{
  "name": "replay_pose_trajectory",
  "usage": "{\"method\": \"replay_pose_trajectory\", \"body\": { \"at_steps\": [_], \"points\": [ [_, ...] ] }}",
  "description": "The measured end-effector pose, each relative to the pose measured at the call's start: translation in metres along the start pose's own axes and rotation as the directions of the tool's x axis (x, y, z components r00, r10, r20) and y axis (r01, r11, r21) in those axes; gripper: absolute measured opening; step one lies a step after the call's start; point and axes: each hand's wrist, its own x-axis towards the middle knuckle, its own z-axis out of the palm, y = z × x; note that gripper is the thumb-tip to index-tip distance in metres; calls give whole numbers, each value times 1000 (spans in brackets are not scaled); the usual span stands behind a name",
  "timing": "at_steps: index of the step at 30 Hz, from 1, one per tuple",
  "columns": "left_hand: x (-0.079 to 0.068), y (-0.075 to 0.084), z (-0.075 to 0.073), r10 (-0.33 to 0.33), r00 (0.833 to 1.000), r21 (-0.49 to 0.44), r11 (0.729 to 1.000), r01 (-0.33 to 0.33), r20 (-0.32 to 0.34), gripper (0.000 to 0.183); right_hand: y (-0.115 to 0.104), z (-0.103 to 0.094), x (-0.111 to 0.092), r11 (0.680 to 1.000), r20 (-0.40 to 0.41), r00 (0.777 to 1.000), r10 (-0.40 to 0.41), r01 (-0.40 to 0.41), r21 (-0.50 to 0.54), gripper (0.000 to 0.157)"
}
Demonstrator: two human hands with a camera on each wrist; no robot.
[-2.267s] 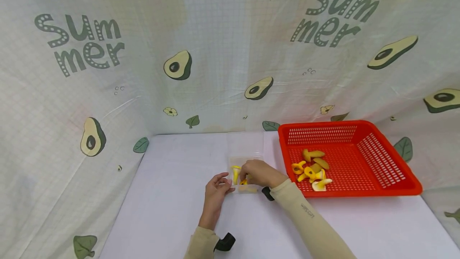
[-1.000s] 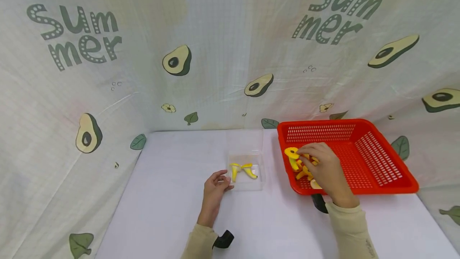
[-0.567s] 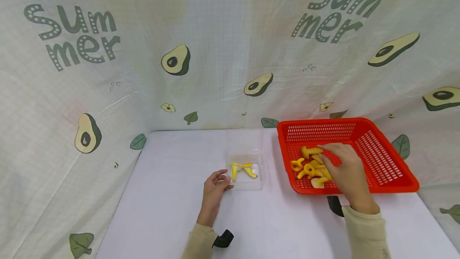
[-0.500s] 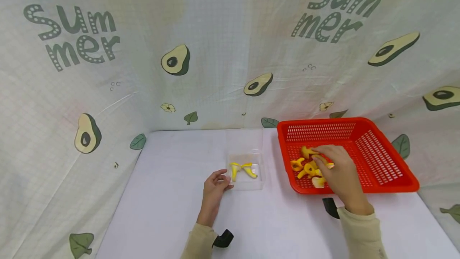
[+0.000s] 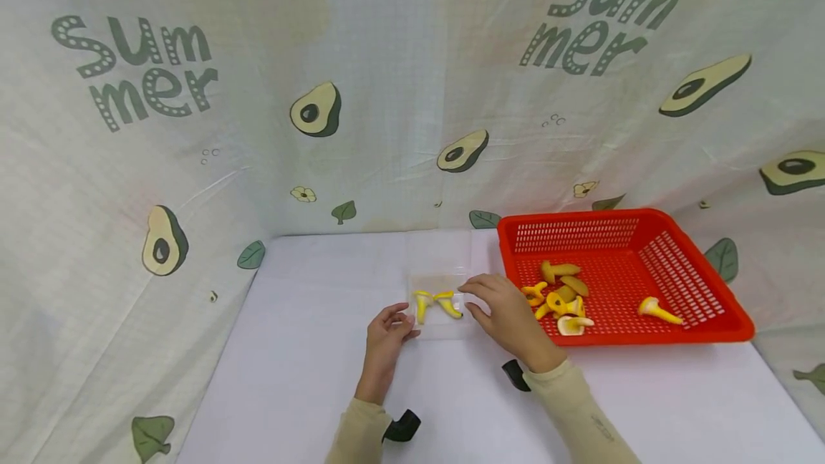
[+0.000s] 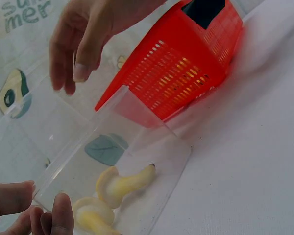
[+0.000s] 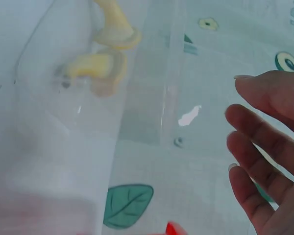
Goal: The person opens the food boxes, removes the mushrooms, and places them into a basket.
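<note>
A clear plastic box (image 5: pixel 441 333) with its lid raised at the back stands mid-table. Two yellow toy mushrooms lie in it, a left one (image 5: pixel 422 306) and a right one (image 5: pixel 448 303). At the box's left side, my left hand (image 5: pixel 384 342) touches the wall with index finger and thumb, the other fingers bent. My right hand (image 5: pixel 509 317) hovers just right of the box, fingers loosely bent and apart, with nothing between them. In the right wrist view its fingertips (image 7: pixel 242 77) stay clear of the box. The left wrist view shows the right mushroom's dark stem end.
A red perforated basket (image 5: pixel 619 339) stands at the right of the table, several yellow and brown toy mushrooms (image 5: pixel 561 292) grouped at its left. A single yellow mushroom (image 5: pixel 659 311) lies at its right side. A printed sheet (image 5: pixel 387 56) hangs behind the white tabletop (image 5: pixel 309 349).
My right hand went from the box to the basket, where it held a yellow mushroom, then returned empty beside the box. One mushroom now lies at the basket's right side. The left hand stayed put.
</note>
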Motion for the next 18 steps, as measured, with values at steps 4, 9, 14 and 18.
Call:
{"method": "replay_pose_trajectory", "body": {
  "at_steps": [4,9,14,18],
  "points": [
    [0,0,0,-6,1000,4,1000,6,-11,42,-1,12,11,1000,52,999,-14,14,-12,32],
    [-1,0,0,-4,1000,6,1000,4,-12,42,-5,22,24,998,141,990,-16,25,-60,30],
    [-1,0,0,1,1000,8,1000,-1,-3,41,-8,28,33,996,234,972,8,14,-91,27],
    [-1,0,0,8,1000,3,1000,-8,3,41,-10,33,38,993,290,957,23,11,-115,27]
  ]
}}
